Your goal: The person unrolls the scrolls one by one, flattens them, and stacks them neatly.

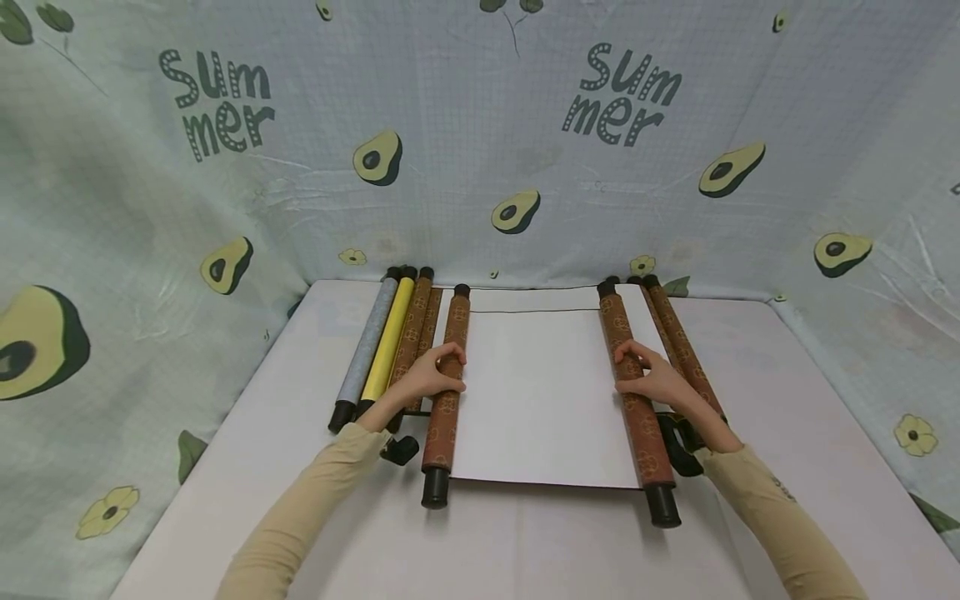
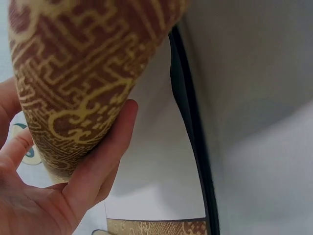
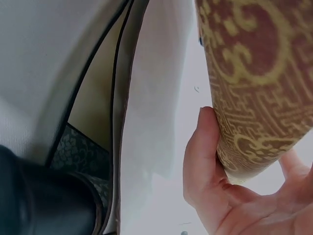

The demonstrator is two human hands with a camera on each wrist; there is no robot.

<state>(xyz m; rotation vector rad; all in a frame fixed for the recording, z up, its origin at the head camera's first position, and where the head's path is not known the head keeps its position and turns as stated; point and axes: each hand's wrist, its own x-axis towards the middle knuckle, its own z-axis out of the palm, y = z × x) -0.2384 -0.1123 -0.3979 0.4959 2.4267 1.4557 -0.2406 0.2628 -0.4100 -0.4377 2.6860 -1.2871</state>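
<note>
A handscroll lies partly unrolled, its white paper sheet [image 1: 536, 392] spread between two brown patterned rolls with black end knobs. My left hand [image 1: 429, 375] grips the left roll [image 1: 444, 429] near its middle, thumb on the inner side. Around the right roll [image 1: 647, 442] my right hand [image 1: 656, 382] curls in the same way. In the left wrist view the gold-patterned roll [image 2: 73, 88] sits between thumb and fingers of the hand [image 2: 54, 205]. The right wrist view has the other roll [image 3: 259, 88] in the grasp of the right hand [image 3: 249, 205].
At the left lie a grey roll [image 1: 367, 346], a yellow roll [image 1: 390, 337] and brown rolls [image 1: 414, 325]. More brown rolls [image 1: 686, 350] lie at the right, beside a black curved object [image 1: 678, 446]. An avocado-print cloth [image 1: 450, 100] hangs behind the white table [image 1: 525, 550].
</note>
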